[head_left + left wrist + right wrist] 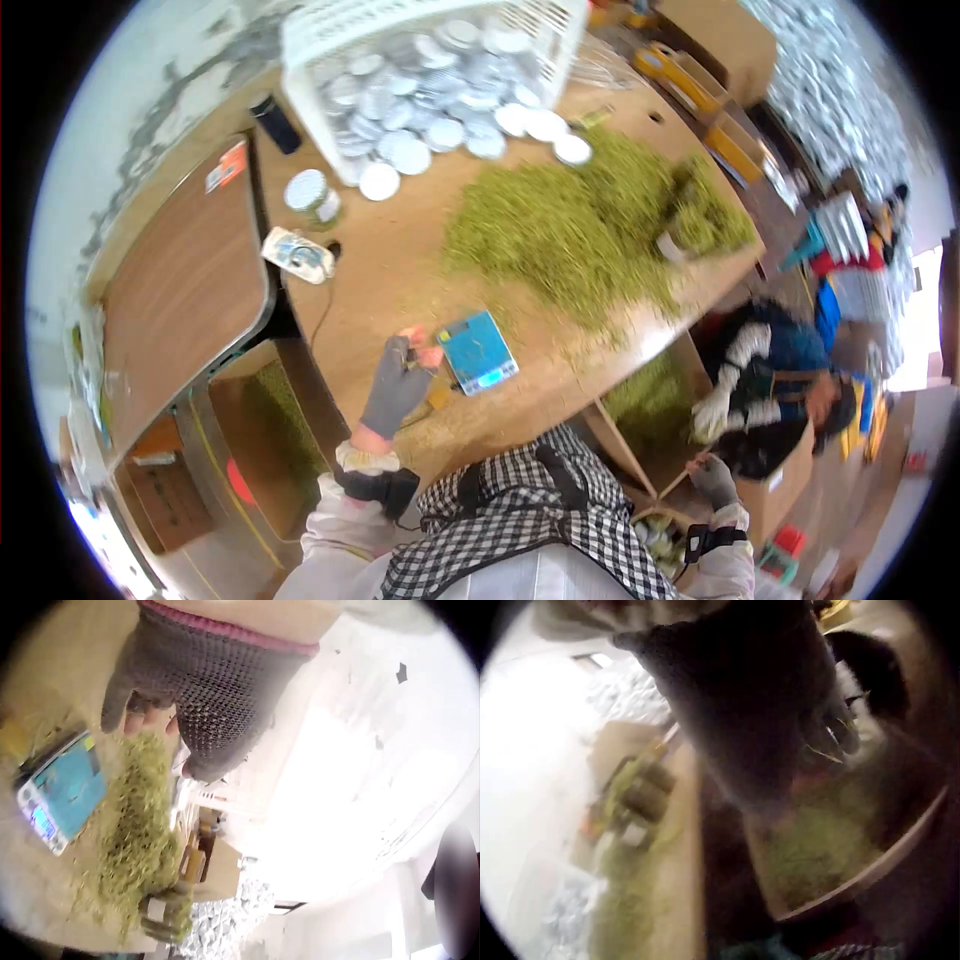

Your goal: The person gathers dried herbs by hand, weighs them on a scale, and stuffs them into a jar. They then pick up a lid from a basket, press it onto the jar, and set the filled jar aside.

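My left hand (398, 385), in a grey fingerless glove, is over the table just left of a blue digital scale (478, 350). Its bare fingers are loosely bent, and the left wrist view shows the lit display of the scale beyond them. My right hand (715, 480), gloved alike, is at the right, over the edge of a cardboard box (648, 405) of green plant strands. Thin strands lie across its bent fingers (840, 739) in the dark right wrist view; whether they are gripped I cannot tell. A large heap of dried green strands (560, 230) covers the table's right half.
Jars (690, 205) packed with strands stand at the heap's right end. Behind it, a white crate (300, 90) spills silver lids. A lidded jar (312, 195) and a small white device (298, 255) stand left. Another person's gloved hand (712, 415) is at the box.
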Tool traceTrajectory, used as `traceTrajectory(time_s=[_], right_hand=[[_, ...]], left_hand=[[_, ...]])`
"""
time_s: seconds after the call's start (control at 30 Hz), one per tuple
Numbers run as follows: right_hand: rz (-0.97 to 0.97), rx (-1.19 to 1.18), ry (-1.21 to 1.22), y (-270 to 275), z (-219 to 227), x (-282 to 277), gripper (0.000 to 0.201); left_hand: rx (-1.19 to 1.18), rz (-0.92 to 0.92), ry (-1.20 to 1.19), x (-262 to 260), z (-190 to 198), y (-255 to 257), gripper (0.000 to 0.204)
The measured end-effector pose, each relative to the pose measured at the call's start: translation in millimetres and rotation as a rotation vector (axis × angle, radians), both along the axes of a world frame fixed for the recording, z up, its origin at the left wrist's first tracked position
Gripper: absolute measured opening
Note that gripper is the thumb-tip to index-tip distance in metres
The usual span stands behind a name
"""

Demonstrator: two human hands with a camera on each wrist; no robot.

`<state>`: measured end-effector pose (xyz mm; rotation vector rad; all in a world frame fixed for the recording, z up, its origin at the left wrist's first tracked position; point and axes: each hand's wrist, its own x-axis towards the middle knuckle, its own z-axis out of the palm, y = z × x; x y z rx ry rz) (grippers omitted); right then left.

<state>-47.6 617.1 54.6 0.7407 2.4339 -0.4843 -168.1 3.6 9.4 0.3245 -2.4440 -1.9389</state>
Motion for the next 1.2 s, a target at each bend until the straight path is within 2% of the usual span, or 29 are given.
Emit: traceTrajectory(time_s=[0.07,0.13,0.17,0.2,0.23,0.27,0.3,0.33,0.4,0.47,0.53,0.6,0.63,0.7,0.73,0.77,0.8,0.83,0.87,0.9,0.93,0.97,1.0,1.03,1.13,1.2], right_hand=[[0.085,-0.312,0.138,-22,3,-88,0.036],[0.228,-0.561,0.392,-58,-5,-179,0.031],[0.192,-0.675,0.352,-85,2,-224,0.030],[0.150,-0.789,0.309,-114,7,-272,0.030],[0.261,-0.840,0.315,-134,7,-319,0.031],[0.365,-0.888,0.321,-153,7,-363,0.033],[0.376,-0.869,0.370,-183,15,-399,0.034],[0.380,-0.847,0.419,-208,23,-435,0.035],[0.386,-0.955,0.457,-231,0,-513,0.038],[0.102,-1.026,0.429,-266,8,-562,0.044],[0.085,-0.974,0.485,-283,0,-610,0.048],[0.073,-0.831,0.582,-295,-25,-662,0.055],[0.088,-0.837,0.616,-297,-34,-687,0.057],[0.114,-0.840,0.641,-297,-57,-735,0.058],[0.194,-0.661,0.780,-294,-75,-763,0.061],[0.271,-0.478,0.916,-294,-83,-786,0.063],[0.278,-0.480,0.918,-299,-84,-804,0.063],[0.239,-0.579,1.041,-304,-86,-819,0.064],[0.194,-0.680,1.160,-310,-91,-828,0.065],[0.224,-0.839,0.978,-326,-41,-791,0.064],[0.221,-0.842,0.973,-327,-49,-803,0.064],[0.240,-0.738,0.843,-327,-53,-816,0.059],[0.259,-0.634,0.714,-327,-58,-824,0.054],[0.357,-0.636,0.954,-328,-70,-824,0.046],[0.450,-0.733,0.956,-325,-57,-828,0.044],[0.425,-0.655,0.978,-322,-46,-832,0.046]], left_hand=[[-0.050,0.131,0.050,-22,-16,-32,0.054],[-0.121,0.317,0.144,-48,-16,-58,0.055],[-0.131,0.354,0.150,-60,-7,-66,0.055],[-0.245,0.384,0.164,-75,7,-74,0.055],[-0.360,0.407,0.172,-88,19,-81,0.055],[-0.375,0.427,0.173,-101,25,-88,0.055],[-0.328,0.461,0.169,-113,30,-93,0.055],[-0.280,0.488,0.163,-126,33,-99,0.055],[-0.284,0.519,0.119,-151,33,-107,0.055],[-0.389,0.570,0.053,-179,28,-117,0.058],[-0.381,0.605,-0.041,-207,16,-135,0.065],[-0.757,0.713,0.163,-238,36,-140,0.071],[-0.760,0.716,0.154,-255,35,-155,0.071],[-0.626,0.767,0.370,-282,32,-191,0.073],[-0.624,0.776,0.368,-297,35,-201,0.073],[-0.519,0.687,0.368,-311,46,-210,0.071],[-0.416,0.595,0.368,-318,58,-215,0.068],[-0.417,0.590,0.305,-324,76,-201,0.053],[-0.420,0.594,0.302,-328,76,-200,0.053],[-0.427,0.579,0.202,-331,74,-202,0.046],[-0.433,0.562,0.102,-334,70,-203,0.041],[-0.500,0.592,0.242,-338,63,-197,0.042],[-0.502,0.593,0.237,-340,61,-197,0.042],[-0.571,0.617,0.283,-340,59,-197,0.043],[-0.668,0.641,0.334,-338,63,-196,0.043],[-0.698,0.640,0.351,-343,76,-197,0.043]])
